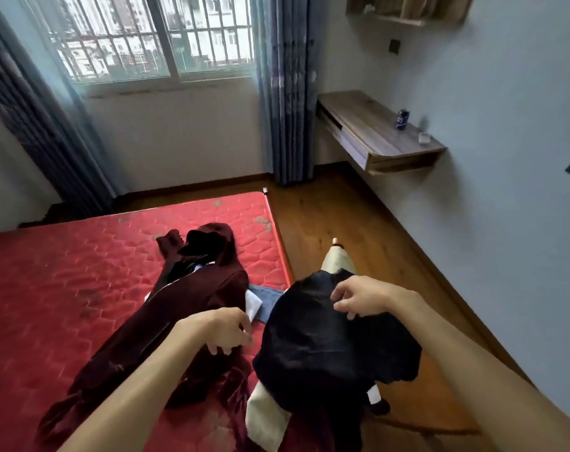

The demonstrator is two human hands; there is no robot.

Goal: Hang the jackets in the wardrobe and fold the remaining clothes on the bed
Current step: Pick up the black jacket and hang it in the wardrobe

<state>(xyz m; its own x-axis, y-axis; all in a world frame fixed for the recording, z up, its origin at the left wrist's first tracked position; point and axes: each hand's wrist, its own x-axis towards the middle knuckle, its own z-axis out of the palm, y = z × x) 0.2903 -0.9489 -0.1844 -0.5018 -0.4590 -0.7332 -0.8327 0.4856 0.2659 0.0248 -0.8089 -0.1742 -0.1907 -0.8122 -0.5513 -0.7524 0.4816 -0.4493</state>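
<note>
Your right hand [358, 300]: fingers pinch top edge of black soft garment [326, 347], which drapes below them. Your left hand [223, 331]: fingers curled over dark maroon zip jacket [192, 288], spread beneath on red quilted mattress [65, 272]; can't tell if grasping.

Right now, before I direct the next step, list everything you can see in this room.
mattress: one, red, lower left
maroon jacket: one, dark red, spread on mattress
black garment: one, black, at mattress edge
cream garment: one, cream, under black garment
blue cloth: one, blue, between maroon jacket and black garment
shelf: one, wooden, right wall
can: one, blue, on shelf
window: one, barred, far wall
curtains: two, blue-grey, beside window
left hand: one, curled over maroon jacket
right hand: one, curled on black garment
</note>
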